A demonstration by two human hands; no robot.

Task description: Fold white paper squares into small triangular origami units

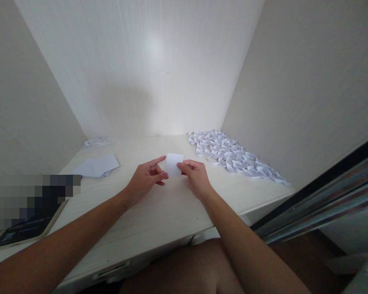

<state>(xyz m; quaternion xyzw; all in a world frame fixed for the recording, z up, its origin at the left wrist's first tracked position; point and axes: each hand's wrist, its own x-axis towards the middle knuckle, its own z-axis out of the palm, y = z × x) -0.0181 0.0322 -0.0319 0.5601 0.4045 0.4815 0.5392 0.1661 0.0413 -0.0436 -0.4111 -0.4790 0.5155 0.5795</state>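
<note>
A small white rectangle of paper (174,164) is held upright just above the pale desk (159,212), in the middle of the view. My left hand (147,177) pinches its left edge between thumb and forefinger. On the other side, my right hand (194,175) pinches the right edge with curled fingers. Both forearms reach in from the bottom of the picture.
Several small folded white paper pieces (233,157) lie heaped along the desk's right side by the wall. Flat white sheets (96,166) rest at the left, with more scraps (96,142) behind. A phone (27,228) lies at the near left edge. Walls enclose three sides.
</note>
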